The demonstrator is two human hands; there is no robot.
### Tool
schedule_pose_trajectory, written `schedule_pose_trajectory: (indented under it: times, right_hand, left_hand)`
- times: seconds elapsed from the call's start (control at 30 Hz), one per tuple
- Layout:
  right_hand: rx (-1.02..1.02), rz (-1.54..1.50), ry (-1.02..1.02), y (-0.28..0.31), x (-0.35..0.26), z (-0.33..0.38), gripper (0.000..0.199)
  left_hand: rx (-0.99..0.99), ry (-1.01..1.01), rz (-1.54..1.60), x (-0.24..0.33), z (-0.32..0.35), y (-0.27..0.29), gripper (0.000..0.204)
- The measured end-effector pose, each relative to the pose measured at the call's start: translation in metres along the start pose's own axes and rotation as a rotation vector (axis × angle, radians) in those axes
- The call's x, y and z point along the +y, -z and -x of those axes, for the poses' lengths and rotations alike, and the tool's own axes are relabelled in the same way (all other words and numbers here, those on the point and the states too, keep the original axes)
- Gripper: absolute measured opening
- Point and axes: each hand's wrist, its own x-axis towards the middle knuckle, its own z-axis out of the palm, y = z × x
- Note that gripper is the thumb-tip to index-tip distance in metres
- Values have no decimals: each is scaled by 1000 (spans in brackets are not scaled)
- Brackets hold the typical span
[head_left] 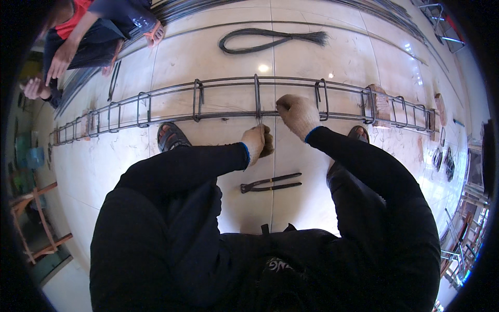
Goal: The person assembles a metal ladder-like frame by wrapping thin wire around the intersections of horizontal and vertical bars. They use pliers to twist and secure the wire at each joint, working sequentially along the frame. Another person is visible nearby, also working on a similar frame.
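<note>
A long cage of steel rebar with stirrups (257, 96) lies across the floor in front of me. My left hand (255, 144), in a knitted work glove, is closed just on the near side of the cage, below one stirrup. A thin tie wire (259, 121) runs up from it to the near bar. My right hand (299, 116), gloved too, is closed at the cage's near bars, right of that stirrup; whatever its fingers hold is hidden. Between my feet lie end-cutting nippers (250, 187) with long dark handles, touched by neither hand.
A looped bundle of tie wire (306, 37) lies beyond the cage. Blocks (379, 106) prop the cage. Long loose bars (358, 28) lie at the back. Another person's hand (61, 61) shows at the upper left. Small wire coils (449, 164) are at the right.
</note>
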Motion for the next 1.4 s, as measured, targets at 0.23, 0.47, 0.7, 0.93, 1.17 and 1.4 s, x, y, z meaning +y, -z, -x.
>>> schedule_pose_trajectory:
  times: [0.23, 0.47, 0.7, 0.93, 1.17, 1.4]
  right_hand:
    - [-336, -71, -6, 2, 12, -42, 36]
    - [-433, -19, 112, -6, -5, -58, 32]
    - [-121, -154, -8, -26, -11, -33, 26]
    - [-18, -211, 28, -39, -3, -21, 25]
    - [-33, -229, -46, -37, -12, -23, 23]
    - [1, -314, -48, -45, 1, -41, 25]
  left_hand:
    - [40, -41, 34, 19, -5, -20, 21]
    - [-13, -69, -69, 15, -6, -2, 24]
    - [-135, 3, -209, 38, 19, 19, 20]
    - [-110, -92, -397, 47, 59, 20, 43]
    - [-219, -115, -393, 50, 65, 28, 38]
    - [-173, -254, -782, 61, 75, 29, 33]
